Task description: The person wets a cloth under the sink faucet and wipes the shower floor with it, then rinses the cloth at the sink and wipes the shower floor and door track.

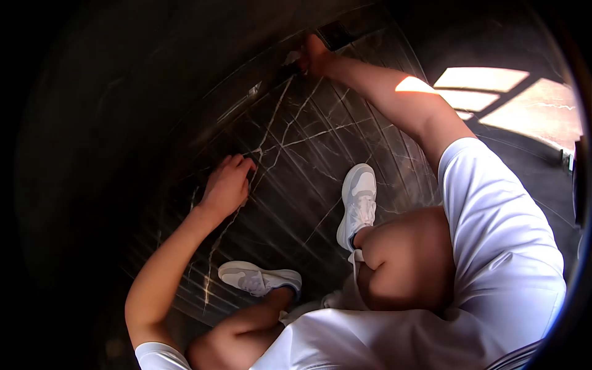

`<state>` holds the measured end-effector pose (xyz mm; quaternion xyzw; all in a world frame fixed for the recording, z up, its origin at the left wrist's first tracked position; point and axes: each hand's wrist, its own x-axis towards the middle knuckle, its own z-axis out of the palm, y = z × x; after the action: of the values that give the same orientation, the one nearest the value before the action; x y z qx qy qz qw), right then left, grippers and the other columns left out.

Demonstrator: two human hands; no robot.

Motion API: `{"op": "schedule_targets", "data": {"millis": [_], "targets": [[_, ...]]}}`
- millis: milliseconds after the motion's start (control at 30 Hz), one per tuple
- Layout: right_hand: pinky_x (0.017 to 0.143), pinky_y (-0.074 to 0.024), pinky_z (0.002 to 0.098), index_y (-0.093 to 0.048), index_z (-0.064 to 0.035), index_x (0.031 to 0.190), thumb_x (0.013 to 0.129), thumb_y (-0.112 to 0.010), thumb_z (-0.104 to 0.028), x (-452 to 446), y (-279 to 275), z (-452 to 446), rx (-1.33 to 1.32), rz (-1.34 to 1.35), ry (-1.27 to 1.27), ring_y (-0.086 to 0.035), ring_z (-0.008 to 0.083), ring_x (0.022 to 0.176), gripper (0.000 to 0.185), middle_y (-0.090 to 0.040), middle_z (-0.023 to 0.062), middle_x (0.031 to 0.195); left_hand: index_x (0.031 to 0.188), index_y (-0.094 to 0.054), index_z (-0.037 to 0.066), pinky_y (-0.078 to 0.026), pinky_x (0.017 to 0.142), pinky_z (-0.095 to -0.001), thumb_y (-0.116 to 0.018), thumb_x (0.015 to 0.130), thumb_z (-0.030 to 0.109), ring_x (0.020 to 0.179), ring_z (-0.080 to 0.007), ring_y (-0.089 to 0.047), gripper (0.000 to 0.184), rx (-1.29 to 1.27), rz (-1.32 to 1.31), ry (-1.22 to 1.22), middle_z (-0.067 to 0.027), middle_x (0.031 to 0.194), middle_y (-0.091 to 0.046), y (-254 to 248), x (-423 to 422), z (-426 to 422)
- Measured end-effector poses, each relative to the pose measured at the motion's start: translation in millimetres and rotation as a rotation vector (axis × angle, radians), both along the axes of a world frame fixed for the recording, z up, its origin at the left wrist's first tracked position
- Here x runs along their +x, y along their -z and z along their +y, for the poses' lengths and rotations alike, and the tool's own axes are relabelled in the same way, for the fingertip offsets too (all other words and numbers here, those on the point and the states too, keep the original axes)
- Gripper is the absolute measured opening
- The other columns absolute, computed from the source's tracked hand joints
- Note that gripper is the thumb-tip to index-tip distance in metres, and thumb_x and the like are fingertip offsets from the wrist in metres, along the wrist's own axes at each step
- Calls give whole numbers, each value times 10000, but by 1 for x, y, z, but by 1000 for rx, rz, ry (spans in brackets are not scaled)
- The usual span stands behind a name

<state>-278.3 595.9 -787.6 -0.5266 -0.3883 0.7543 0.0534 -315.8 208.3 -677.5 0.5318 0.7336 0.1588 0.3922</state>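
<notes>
My left hand [227,186] is just over or on the dark, white-veined marble floor [296,185], left of my shoes. Its fingers bend loosely, a little apart, and nothing shows in them. My right arm stretches far forward. At its end my right hand [316,57] is closed by the base of a dark wall, around a small whitish piece [291,58], perhaps crumpled cloth or tissue. That spot is dim, and most of the fingers are hidden. Beside the right hand is a black square patch [335,36]; whether it is an opening cannot be made out.
I crouch low, with one white sneaker [359,200] under my right knee and the other sneaker [259,279] to the left. A small bright reflection [254,90] shows along the wall base. Sunlight [481,79] falls on the floor at the right. The left side is in deep shadow.
</notes>
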Motion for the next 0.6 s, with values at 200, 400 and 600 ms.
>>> {"op": "schedule_targets", "data": {"millis": [200, 400, 600], "targets": [[427, -281, 291, -521, -140, 857, 956, -476, -368, -2, -37, -5, -109, 92, -134, -431, 153, 536, 253, -510, 8, 754, 1080, -633, 48, -527, 933, -471, -581, 828, -62, 1101, -374, -597, 280, -1, -34, -164, -143, 1075, -631, 8, 7, -32], [435, -319, 291, -561, -82, 924, 956, -546, -330, -13, -75, -70, -52, 333, -439, -513, 158, 577, 251, -563, 41, 775, 1085, -639, 57, -531, 925, -481, -610, 823, -47, 1094, -378, -593, 283, -124, 7, -85, -145, 1071, -619, 9, 21, -64], [764, -560, 449, -686, 41, 861, 911, -626, -350, -72, -125, -193, 845, 462, -907, -732, 359, 804, 399, -682, 203, 730, 1109, -637, 61, -532, 933, -489, -652, 821, -1, 1106, -372, -585, 294, -123, 10, -23, -140, 1100, -607, 23, 38, -68]]}}
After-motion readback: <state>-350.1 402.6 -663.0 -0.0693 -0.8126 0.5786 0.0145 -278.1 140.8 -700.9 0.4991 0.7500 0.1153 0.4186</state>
